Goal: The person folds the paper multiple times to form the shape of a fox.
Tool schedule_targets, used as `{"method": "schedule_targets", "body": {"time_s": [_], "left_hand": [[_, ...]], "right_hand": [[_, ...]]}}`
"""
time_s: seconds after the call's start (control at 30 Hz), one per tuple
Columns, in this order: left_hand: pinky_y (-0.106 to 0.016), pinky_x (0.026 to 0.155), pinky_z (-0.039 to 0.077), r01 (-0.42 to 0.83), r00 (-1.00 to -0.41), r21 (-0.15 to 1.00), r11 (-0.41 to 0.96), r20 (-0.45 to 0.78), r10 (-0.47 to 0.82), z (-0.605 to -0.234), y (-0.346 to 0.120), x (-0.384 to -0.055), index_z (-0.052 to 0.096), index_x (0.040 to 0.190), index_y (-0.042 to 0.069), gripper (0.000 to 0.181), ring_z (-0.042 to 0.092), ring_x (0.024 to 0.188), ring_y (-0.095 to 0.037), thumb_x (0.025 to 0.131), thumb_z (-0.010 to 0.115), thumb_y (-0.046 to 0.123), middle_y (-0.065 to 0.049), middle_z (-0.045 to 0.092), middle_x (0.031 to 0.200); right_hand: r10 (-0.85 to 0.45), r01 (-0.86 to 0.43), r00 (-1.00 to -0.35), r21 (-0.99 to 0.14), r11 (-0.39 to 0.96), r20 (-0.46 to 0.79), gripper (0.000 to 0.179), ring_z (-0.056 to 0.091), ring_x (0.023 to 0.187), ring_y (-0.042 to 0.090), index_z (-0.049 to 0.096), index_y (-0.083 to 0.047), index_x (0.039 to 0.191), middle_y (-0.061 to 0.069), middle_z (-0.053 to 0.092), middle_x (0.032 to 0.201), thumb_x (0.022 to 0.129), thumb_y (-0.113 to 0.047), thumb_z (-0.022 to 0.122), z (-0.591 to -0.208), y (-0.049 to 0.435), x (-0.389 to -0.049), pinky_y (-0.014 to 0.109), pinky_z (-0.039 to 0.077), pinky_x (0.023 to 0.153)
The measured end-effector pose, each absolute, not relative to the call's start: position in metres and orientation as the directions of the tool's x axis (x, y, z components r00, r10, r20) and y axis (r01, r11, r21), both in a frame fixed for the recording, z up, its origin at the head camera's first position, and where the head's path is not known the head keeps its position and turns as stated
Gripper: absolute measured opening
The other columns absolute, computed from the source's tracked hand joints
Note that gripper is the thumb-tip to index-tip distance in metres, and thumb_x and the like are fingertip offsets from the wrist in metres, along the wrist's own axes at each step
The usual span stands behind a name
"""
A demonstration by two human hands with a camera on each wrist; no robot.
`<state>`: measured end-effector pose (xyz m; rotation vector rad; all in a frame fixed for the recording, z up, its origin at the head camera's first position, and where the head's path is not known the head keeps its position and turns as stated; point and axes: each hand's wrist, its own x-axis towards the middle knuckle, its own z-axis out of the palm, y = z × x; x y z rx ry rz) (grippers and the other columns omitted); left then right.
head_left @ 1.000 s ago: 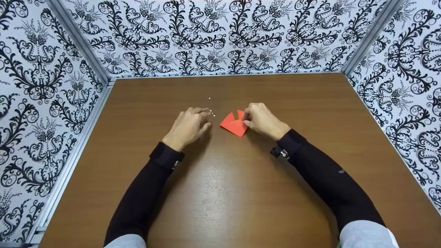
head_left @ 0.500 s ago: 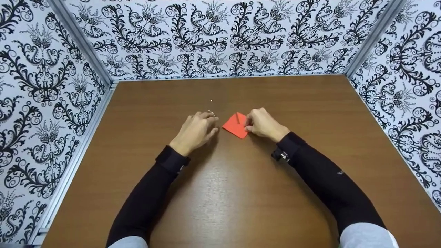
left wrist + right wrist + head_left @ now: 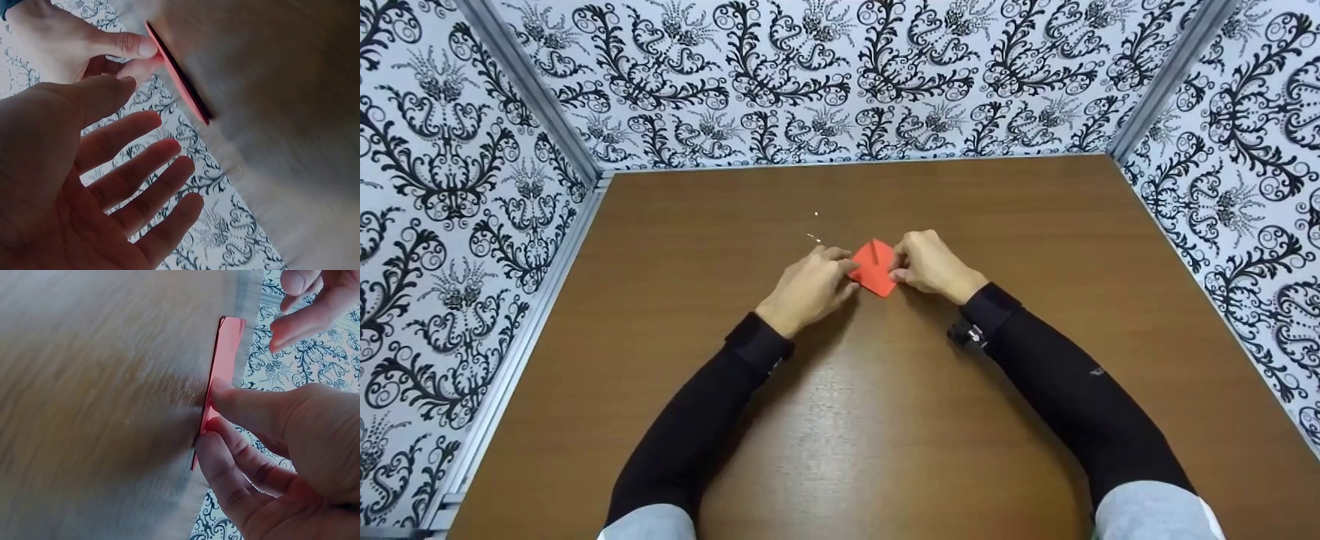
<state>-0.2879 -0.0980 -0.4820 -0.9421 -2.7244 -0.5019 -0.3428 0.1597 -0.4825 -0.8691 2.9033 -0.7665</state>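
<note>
A small folded sheet of orange-red paper (image 3: 876,279) lies on the table between the hands. My right hand (image 3: 931,266) pinches its right side; in the right wrist view the thumb rests on the paper (image 3: 229,346) and the index fingertip is at its edge. My left hand (image 3: 808,291) is at the paper's left corner, its fingertips overlapping that corner in the head view. Seen from the left wrist, its fingers are spread and relaxed, short of the paper (image 3: 181,81), with nothing in them. The underside of the paper is hidden.
Tiny white bits (image 3: 814,238) lie on the brown wooden table (image 3: 840,420) just beyond the left hand, and a single white speck (image 3: 816,214) sits farther back. Patterned black-and-white panels (image 3: 840,82) enclose the table at the back and both sides.
My left hand has moved right, from beside the white bits to the paper's left corner. The paper's raised flaps have folded down flatter under the right hand, which stays at the right side.
</note>
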Motion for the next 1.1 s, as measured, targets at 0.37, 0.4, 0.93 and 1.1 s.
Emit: {"method": "schedule_targets", "body": {"time_s": [0.37, 0.4, 0.93, 1.1], "left_hand": [[-0.053, 0.093, 0.070, 0.582, -0.813, 0.294, 0.758, 0.243, 0.529, -0.480, -0.062, -0.303, 0.085, 0.109, 0.003, 0.017, 0.077, 0.109, -0.039, 0.104, 0.090, 0.019, -0.017, 0.076, 0.113], [-0.053, 0.093, 0.070, 0.576, -0.817, 0.299, 0.761, 0.233, 0.527, -0.480, -0.060, -0.304, 0.085, 0.108, 0.002, 0.018, 0.077, 0.108, -0.040, 0.104, 0.091, 0.019, -0.018, 0.077, 0.112], [-0.049, 0.088, 0.068, 0.526, -0.850, 0.356, 0.773, 0.180, 0.496, -0.491, -0.058, -0.313, 0.087, 0.096, 0.005, 0.027, 0.077, 0.099, -0.033, 0.095, 0.100, 0.028, -0.016, 0.079, 0.103], [-0.049, 0.088, 0.068, 0.527, -0.849, 0.357, 0.771, 0.167, 0.502, -0.489, -0.059, -0.317, 0.085, 0.090, 0.004, 0.031, 0.077, 0.097, -0.033, 0.094, 0.101, 0.031, -0.016, 0.079, 0.102]], "right_hand": [[-0.508, -0.499, -0.853, -0.463, 0.733, 0.115, 0.013, 0.067, 0.075, 0.019, 0.087, -0.004, 0.086, 0.010, 0.085, 0.086, 0.099, -0.003, 0.089, -0.481, 0.159, -0.341, 0.032, 0.052, 0.071], [-0.507, -0.498, -0.854, -0.460, 0.735, 0.115, 0.013, 0.068, 0.076, 0.020, 0.087, -0.004, 0.085, 0.010, 0.085, 0.086, 0.098, -0.003, 0.089, -0.482, 0.159, -0.341, 0.033, 0.052, 0.072], [-0.486, -0.495, -0.861, -0.462, 0.736, 0.149, 0.012, 0.075, 0.082, 0.027, 0.088, -0.004, 0.083, 0.012, 0.087, 0.087, 0.095, -0.002, 0.089, -0.484, 0.157, -0.336, 0.044, 0.060, 0.077], [-0.484, -0.491, -0.864, -0.457, 0.742, 0.143, 0.012, 0.076, 0.084, 0.028, 0.088, -0.005, 0.084, 0.012, 0.087, 0.088, 0.095, -0.002, 0.089, -0.483, 0.156, -0.336, 0.045, 0.061, 0.079]]}}
